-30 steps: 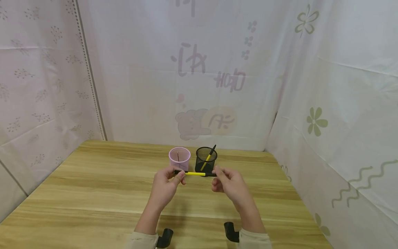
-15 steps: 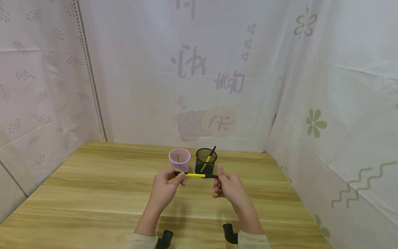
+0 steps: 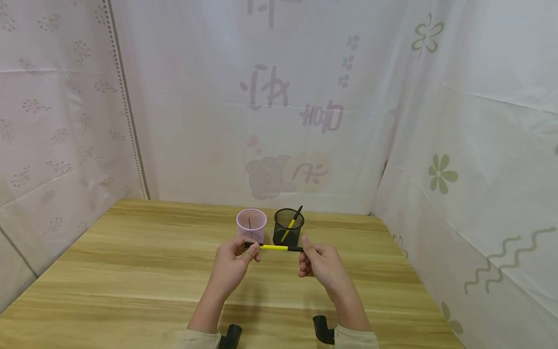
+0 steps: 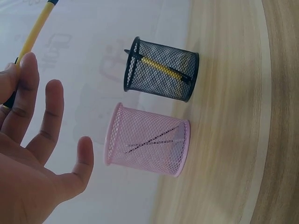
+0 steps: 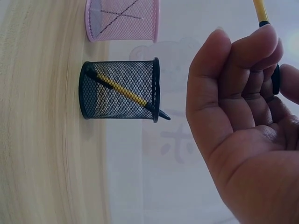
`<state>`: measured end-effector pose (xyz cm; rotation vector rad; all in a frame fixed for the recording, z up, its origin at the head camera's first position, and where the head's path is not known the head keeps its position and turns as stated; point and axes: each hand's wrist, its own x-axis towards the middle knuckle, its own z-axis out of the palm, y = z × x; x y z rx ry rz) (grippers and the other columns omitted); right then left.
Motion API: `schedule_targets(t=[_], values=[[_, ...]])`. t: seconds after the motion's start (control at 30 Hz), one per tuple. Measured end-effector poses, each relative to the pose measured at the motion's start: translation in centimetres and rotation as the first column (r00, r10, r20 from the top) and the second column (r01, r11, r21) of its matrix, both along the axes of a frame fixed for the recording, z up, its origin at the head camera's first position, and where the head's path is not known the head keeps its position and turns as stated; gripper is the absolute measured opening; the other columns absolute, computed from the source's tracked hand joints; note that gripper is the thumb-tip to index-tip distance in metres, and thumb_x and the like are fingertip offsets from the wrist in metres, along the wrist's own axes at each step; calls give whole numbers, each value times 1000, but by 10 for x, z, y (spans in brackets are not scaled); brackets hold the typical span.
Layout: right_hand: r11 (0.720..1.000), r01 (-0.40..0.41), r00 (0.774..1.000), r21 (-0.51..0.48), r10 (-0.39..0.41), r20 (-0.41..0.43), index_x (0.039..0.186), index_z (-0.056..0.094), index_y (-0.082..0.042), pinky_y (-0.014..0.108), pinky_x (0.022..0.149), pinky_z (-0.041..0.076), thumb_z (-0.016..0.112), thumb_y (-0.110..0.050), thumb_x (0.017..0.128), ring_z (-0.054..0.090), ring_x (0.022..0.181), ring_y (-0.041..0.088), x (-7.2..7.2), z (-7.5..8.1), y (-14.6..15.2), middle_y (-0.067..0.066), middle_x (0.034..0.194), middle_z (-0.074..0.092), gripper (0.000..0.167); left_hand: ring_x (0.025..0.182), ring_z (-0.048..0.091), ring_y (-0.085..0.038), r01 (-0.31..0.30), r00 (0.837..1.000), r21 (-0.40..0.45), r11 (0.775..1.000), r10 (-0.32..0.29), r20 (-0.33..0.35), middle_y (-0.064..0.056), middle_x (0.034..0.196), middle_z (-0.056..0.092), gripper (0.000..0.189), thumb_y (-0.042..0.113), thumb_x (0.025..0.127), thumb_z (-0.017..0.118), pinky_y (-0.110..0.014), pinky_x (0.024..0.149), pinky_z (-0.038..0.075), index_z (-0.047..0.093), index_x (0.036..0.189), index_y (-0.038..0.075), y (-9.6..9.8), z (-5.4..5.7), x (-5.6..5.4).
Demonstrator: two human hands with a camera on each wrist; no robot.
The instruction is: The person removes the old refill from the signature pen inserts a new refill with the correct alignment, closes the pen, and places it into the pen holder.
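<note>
While we look from the left side to the right side, we note these things:

Left hand [image 3: 232,264]: it pinches the left black end of the yellow pen [image 3: 273,247] between thumb and first finger; in the left wrist view the other fingers [image 4: 49,109] are straight and apart.

Yellow pen: we see it held level in the air between both hands, above the middle of the table [image 3: 109,271] and just in front of the two cups.

Pink mesh cup [image 3: 251,225]: it stands upright near the far edge of the table, about at the middle of that edge; a thin dark stick leans inside it.

Black mesh cup [image 3: 288,226]: it stands just beside the pink one, on its right, not touching; a second yellow pen [image 3: 291,223] leans inside it, its black tip over the rim.

Right hand [image 3: 321,265]: its fingers [image 5: 247,70] are curled together and clamp the right black end of the held pen.
</note>
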<state>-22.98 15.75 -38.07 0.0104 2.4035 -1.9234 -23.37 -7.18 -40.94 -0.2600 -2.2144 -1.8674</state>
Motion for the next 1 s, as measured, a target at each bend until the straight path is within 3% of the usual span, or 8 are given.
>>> schedule_targets(t=[0.83, 1.0], values=[[1000, -1, 1000, -26, 1, -12, 91, 68, -1, 33, 79, 64, 57, -36, 111, 67, 74, 18, 3, 1, 0, 5, 80, 65, 42, 83, 70, -24, -12, 1000, 16, 1000, 11, 19, -7, 77, 72, 11, 12, 101, 71, -28, 74, 46, 75, 92, 8, 0, -3, -1], [1000, -1, 1000, -22, 0, -16, 93, 68, 0, 33, 80, 64, 57, -35, 111, 68, 75, 18, 2, 1, 0, 5, 82, 66, 41, 83, 69, -20, -14, 1000, 16, 1000, 13, 22, -7, 77, 72, 11, 13, 102, 71, -27, 74, 46, 75, 93, 8, 0, -2, 0]])
